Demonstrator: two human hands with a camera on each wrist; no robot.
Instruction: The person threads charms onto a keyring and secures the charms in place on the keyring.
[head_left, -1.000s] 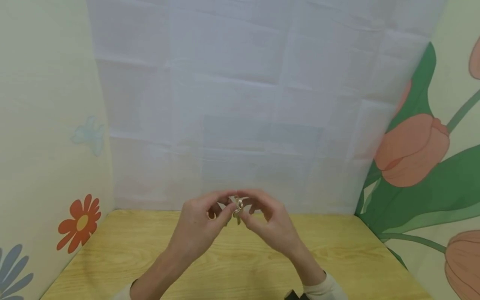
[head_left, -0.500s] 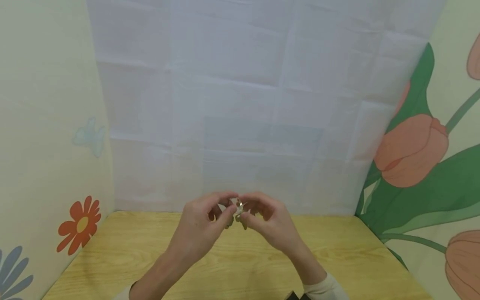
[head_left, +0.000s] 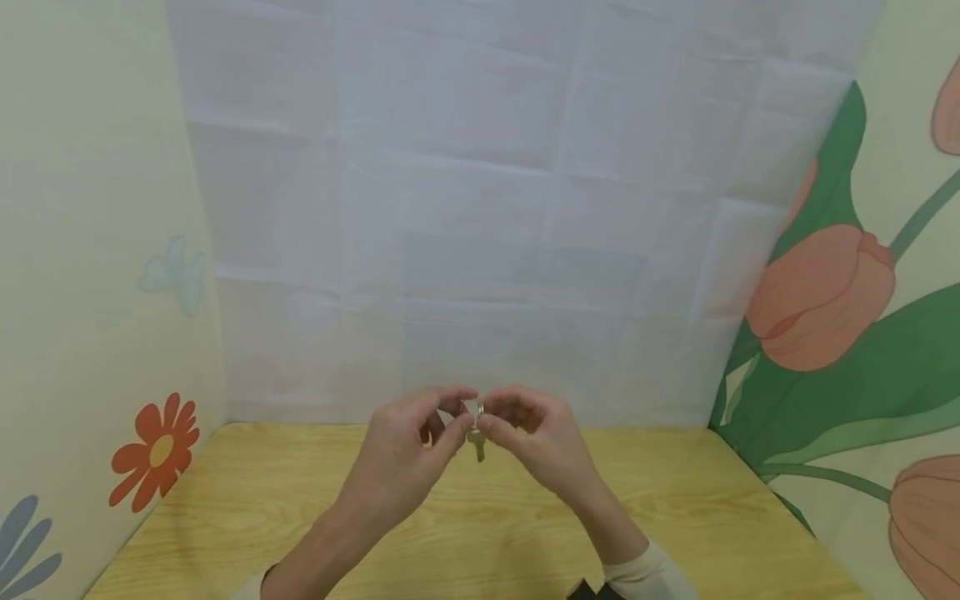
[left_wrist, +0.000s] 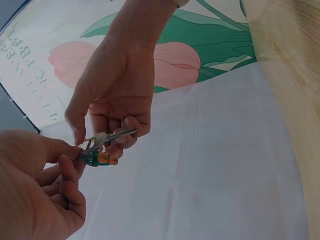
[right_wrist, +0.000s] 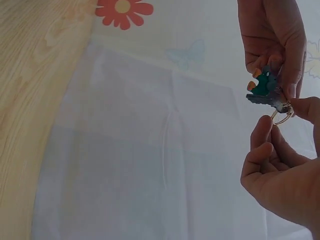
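Both hands meet in front of me above the table, holding a small key ring between their fingertips. My right hand point(head_left: 536, 433) pinches the gold-coloured metal ring point(right_wrist: 283, 117) with thumb and index finger. My left hand point(head_left: 408, 446) pinches the bunch from the other side, close to where the ring joins its pendants; its exact hold is partly hidden by the fingers. A silvery key point(head_left: 478, 448) hangs below the fingertips. Beside the key, a small dark green charm point(right_wrist: 263, 86) with orange ends lies against the left fingers; the head view hides it.
Below the hands lies a light wood-grain table point(head_left: 480, 533). A creased white sheet point(head_left: 480, 208) hangs behind it. Flower-printed panels stand to the left point(head_left: 90, 208) and right point(head_left: 810, 300). A black object point(head_left: 592, 590) shows at the bottom edge, beside the right sleeve.
The ring has turned from showing its round face to nearly edge-on. The key swung towards the right thumb and now hangs almost straight down. Both hands have barely moved.
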